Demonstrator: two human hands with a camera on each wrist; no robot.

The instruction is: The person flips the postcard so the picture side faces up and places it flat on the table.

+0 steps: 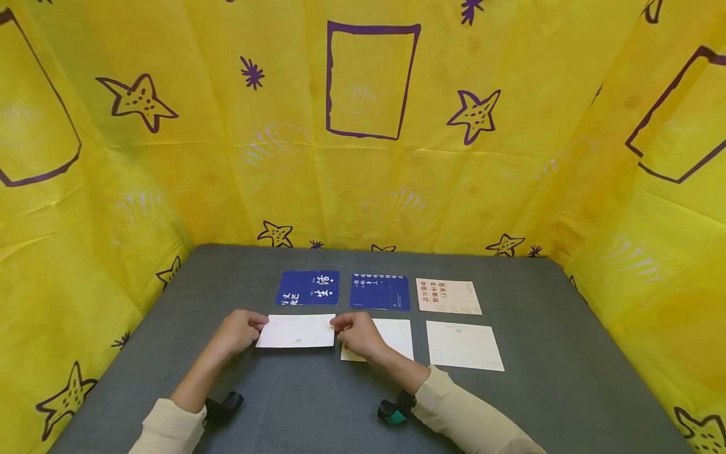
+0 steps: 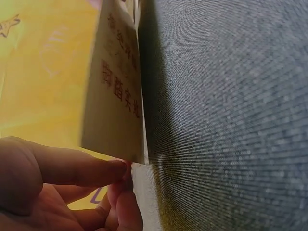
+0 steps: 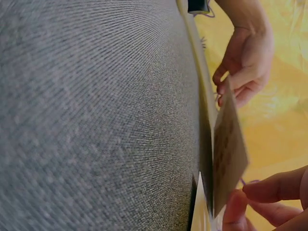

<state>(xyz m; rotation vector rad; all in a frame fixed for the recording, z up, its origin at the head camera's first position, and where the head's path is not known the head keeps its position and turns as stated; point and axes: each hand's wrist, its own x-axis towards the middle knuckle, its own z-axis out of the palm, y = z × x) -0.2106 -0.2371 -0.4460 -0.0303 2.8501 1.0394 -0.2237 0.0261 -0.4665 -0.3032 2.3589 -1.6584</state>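
Note:
A white postcard [image 1: 296, 328] hangs tilted close over the table, its near face pale with a small mark. In the left wrist view the postcard's other side [image 2: 113, 96] shows reddish-brown written characters. My left hand [image 1: 241, 329] pinches the left edge near the far corner between thumb and fingers. Across from it, my right hand [image 1: 360, 334] pinches the right edge, also toward the far corner. Beneath the right hand lies a second white postcard [image 1: 394, 337], partly covered by that hand. The right wrist view shows the held postcard [image 3: 228, 154] standing off the cloth at an angle.
In the back row lie a blue card [image 1: 306, 290], another blue card [image 1: 379, 293] and a cream card [image 1: 449, 296] with red writing. A white card [image 1: 465, 345] lies front right. Yellow patterned cloth [image 1: 363, 189] walls the grey table [image 1: 317, 403] at the back and sides.

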